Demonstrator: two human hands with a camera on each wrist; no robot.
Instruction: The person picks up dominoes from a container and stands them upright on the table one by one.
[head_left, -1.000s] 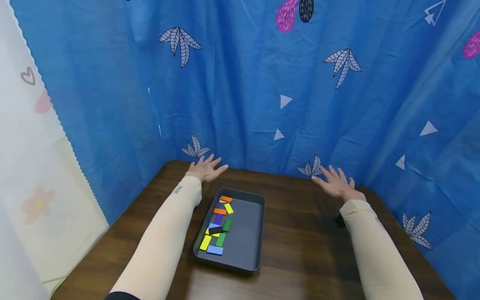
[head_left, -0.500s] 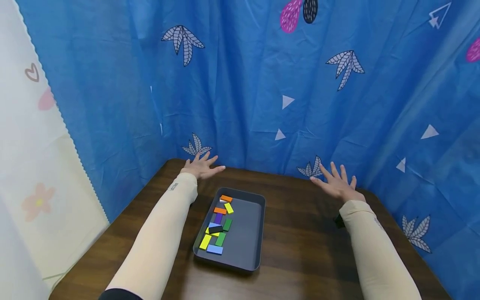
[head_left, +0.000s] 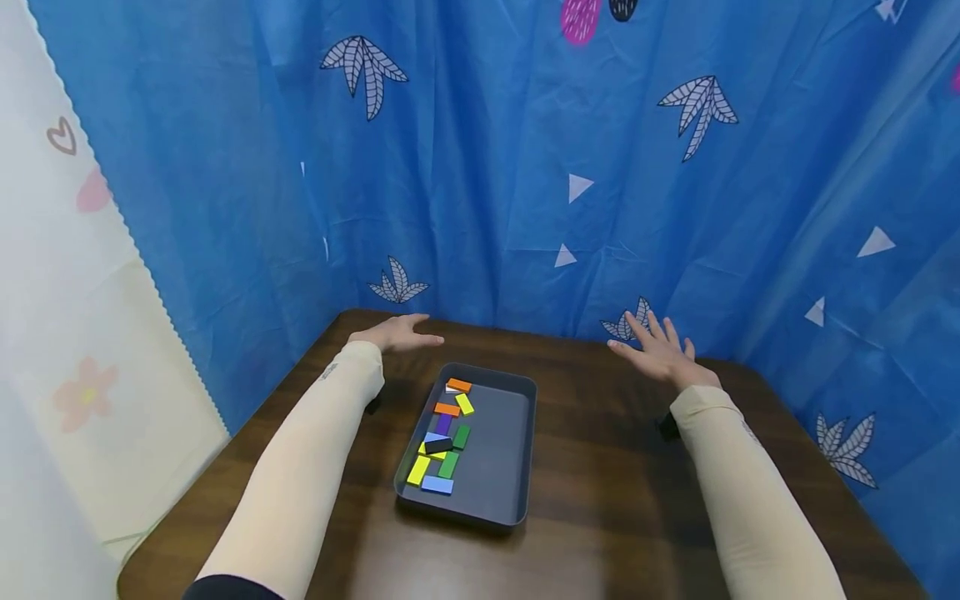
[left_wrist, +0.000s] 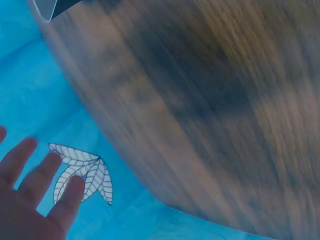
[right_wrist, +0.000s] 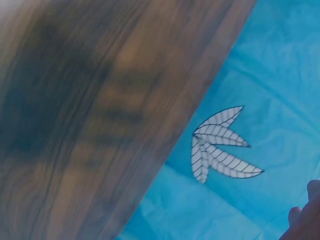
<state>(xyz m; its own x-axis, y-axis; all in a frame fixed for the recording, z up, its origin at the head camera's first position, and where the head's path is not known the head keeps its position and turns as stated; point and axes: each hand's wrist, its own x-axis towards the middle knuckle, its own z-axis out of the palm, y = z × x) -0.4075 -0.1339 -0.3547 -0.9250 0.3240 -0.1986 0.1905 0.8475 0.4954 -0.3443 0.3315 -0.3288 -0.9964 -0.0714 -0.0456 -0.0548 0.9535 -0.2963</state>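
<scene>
A dark grey tray (head_left: 491, 492) stands on the wooden table in the head view. Along its left side lie several small coloured blocks: orange, yellow, green, purple, light blue, white, and a black block (head_left: 438, 446) resting on top of others. Past the tray's far left corner, my left hand (head_left: 396, 332) is held over the table with fingers extended and nothing in it; its spread fingers also show in the left wrist view. My right hand (head_left: 658, 354), likewise holding nothing, hovers over the far right of the table, fingers spread. Only its fingertips (right_wrist: 295, 216) reach into the right wrist view.
A dark brown wooden table (head_left: 592, 467) carries the tray. Behind it and to the right hangs a blue curtain (head_left: 487, 167) with leaf prints, close to the table's far edge. A white curtain (head_left: 82, 275) hangs on the left.
My left hand has drifted slightly left and turned, so fewer fingers show. The right hand has shifted a little left. The head view has tilted slightly; the blocks and tray stay put.
</scene>
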